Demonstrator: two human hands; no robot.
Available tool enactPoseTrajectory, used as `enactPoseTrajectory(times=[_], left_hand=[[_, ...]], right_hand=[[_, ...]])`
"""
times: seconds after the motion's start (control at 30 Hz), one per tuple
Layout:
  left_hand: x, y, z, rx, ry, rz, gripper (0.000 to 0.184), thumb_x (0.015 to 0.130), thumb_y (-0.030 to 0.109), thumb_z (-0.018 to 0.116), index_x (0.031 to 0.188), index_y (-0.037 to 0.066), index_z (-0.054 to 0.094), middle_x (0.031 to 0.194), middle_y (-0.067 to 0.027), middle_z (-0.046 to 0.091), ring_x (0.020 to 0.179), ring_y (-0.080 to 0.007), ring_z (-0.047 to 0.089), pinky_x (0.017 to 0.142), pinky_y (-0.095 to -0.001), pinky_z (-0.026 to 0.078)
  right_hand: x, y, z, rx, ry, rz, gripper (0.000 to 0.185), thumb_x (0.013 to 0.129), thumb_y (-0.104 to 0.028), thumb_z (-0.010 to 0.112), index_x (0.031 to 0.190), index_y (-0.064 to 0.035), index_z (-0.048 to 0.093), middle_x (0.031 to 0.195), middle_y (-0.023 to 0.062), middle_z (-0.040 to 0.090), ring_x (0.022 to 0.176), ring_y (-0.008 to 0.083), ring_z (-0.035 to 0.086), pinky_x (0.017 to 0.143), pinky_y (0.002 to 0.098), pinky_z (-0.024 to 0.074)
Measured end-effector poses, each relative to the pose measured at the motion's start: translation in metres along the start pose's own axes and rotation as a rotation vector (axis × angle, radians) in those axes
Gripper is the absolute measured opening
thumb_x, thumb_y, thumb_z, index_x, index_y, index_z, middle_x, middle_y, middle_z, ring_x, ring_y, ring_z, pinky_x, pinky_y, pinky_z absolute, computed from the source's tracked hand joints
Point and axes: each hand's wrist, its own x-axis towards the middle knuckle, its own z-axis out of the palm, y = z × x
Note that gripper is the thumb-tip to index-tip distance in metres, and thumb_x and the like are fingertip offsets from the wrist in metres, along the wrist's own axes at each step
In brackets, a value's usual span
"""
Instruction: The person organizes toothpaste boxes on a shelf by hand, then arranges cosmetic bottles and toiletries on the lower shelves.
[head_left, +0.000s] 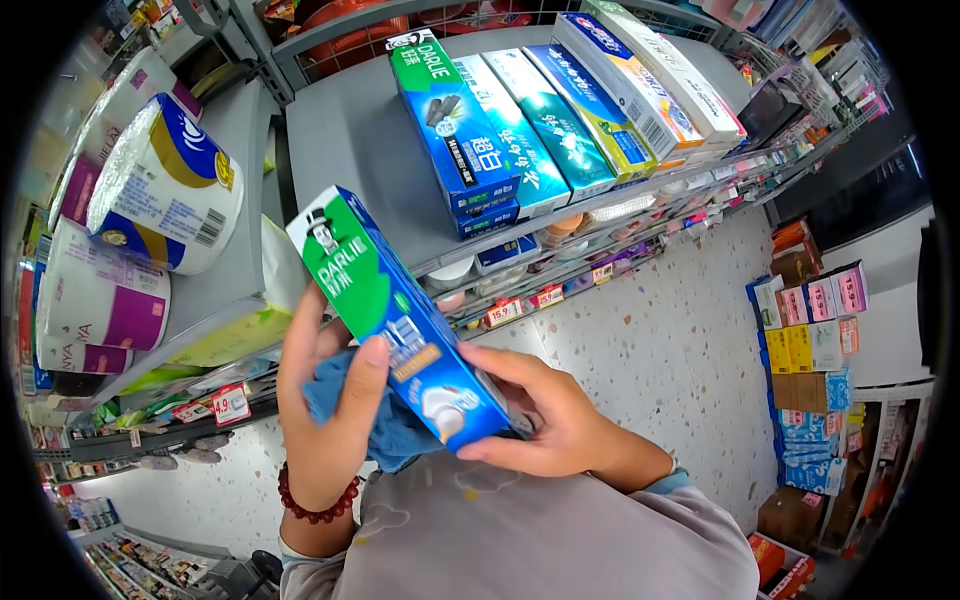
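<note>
A green and blue Darlie toothpaste box (385,300) is held at a tilt in front of my chest. My left hand (335,410), with a red bead bracelet at its wrist, grips the box's left side with a blue cloth (400,425) bunched between palm and box. My right hand (535,410) holds the lower right end between thumb and fingers. Beyond the box, on the grey shelf (340,150), lies a row of toothpaste boxes; the nearest is a stacked Darlie box (455,130), beside a light blue box (515,140).
Wrapped paper rolls (170,190) stand on the shelf at the left. Price tags (505,311) line the lower shelf edges. Stacked cartons (810,400) stand at the right on the speckled floor (640,340). A wire rack (350,40) runs behind the top shelf.
</note>
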Motion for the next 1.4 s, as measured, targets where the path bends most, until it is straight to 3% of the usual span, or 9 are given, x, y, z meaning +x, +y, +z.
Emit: enactPoseTrajectory(times=[0.17,0.23,0.3,0.33,0.4,0.53,0.67,0.83,1.4], left_hand=[[0.004,-0.002,-0.006,0.201,-0.179,0.126,0.074,0.101,0.008,0.072,0.16,-0.013,0.033,0.15,-0.0256,0.056,0.136,-0.0276,0.057,0.113,-0.0392,0.045],[0.002,-0.002,-0.01,0.316,-0.155,0.172,0.078,0.096,0.013,0.08,0.158,-0.011,0.038,0.146,-0.024,0.059,0.13,-0.0287,0.062,0.108,-0.0392,0.049],[0.003,0.01,-0.012,0.78,-0.164,0.3,0.084,0.089,0.018,0.087,0.157,-0.006,0.044,0.137,-0.0215,0.062,0.122,-0.0312,0.066,0.1,-0.0388,0.053],[0.005,0.012,-0.01,0.905,-0.11,0.367,0.086,0.084,0.022,0.09,0.156,0.0,0.048,0.13,-0.0209,0.062,0.111,-0.0364,0.069,0.089,-0.0402,0.057],[0.007,0.018,-0.003,0.971,-0.054,0.323,0.081,0.086,0.02,0.088,0.155,0.001,0.05,0.131,-0.0204,0.061,0.112,-0.035,0.067,0.093,-0.0394,0.055],[0.02,0.036,0.01,1.056,-0.013,0.251,0.071,0.09,0.017,0.084,0.154,0.009,0.054,0.136,-0.0196,0.062,0.114,-0.0362,0.067,0.094,-0.0405,0.055],[0.036,0.031,0.008,1.074,-0.089,0.274,0.061,0.092,0.014,0.081,0.15,0.01,0.059,0.14,-0.0195,0.064,0.116,-0.038,0.069,0.093,-0.0427,0.057],[0.049,0.029,0.012,1.045,-0.107,0.315,0.057,0.092,0.013,0.081,0.146,0.009,0.063,0.136,-0.0201,0.068,0.113,-0.038,0.071,0.093,-0.0416,0.058],[0.065,0.025,0.02,1.108,-0.083,0.365,0.056,0.091,0.017,0.082,0.144,0.009,0.065,0.136,-0.0194,0.069,0.112,-0.0378,0.072,0.092,-0.0419,0.058]], right_hand=[[0.04,-0.007,0.008,-0.147,0.124,0.146,0.078,0.095,-0.013,0.082,0.161,-0.0025,0.041,0.116,0.0184,0.071,0.078,0.0221,0.073,0.068,0.0381,0.0577],[0.049,-0.007,0.004,-0.741,0.149,-0.115,0.072,0.092,-0.015,0.083,0.155,-0.002,0.05,0.102,0.016,0.069,0.069,0.0258,0.069,0.066,0.0351,0.0566],[0.054,-0.027,-0.009,-0.87,0.107,-0.023,0.066,0.089,-0.016,0.085,0.147,-0.0013,0.057,0.098,0.0151,0.067,0.074,0.0306,0.067,0.069,0.0349,0.0563],[0.063,-0.031,-0.023,-1.01,0.189,-0.272,0.064,0.089,-0.018,0.085,0.145,-0.0027,0.059,0.101,0.0157,0.066,0.079,0.0311,0.067,0.071,0.036,0.0566],[0.081,-0.048,-0.048,-1.185,0.281,-0.551,0.063,0.086,-0.015,0.086,0.144,-0.0067,0.063,0.12,0.0153,0.066,0.098,0.0318,0.066,0.084,0.0397,0.0547],[0.123,-0.055,-0.086,-1.161,0.038,-0.481,0.065,0.084,-0.011,0.085,0.145,-0.0103,0.064,0.153,0.0142,0.057,0.13,0.0355,0.061,0.107,0.0423,0.0507],[0.13,-0.044,-0.096,-1.061,-0.064,-0.357,0.06,0.089,-0.015,0.082,0.146,-0.0143,0.061,0.154,0.0131,0.057,0.129,0.0387,0.062,0.099,0.0433,0.0562],[0.123,-0.043,-0.093,-1.04,-0.054,-0.343,0.067,0.083,-0.006,0.085,0.146,-0.0107,0.063,0.157,0.0136,0.055,0.139,0.0371,0.058,0.111,0.0434,0.0495],[0.124,-0.042,-0.097,-0.999,-0.042,-0.35,0.069,0.079,-0.004,0.086,0.144,-0.0099,0.065,0.157,0.0153,0.056,0.138,0.0375,0.059,0.111,0.0432,0.0487]])
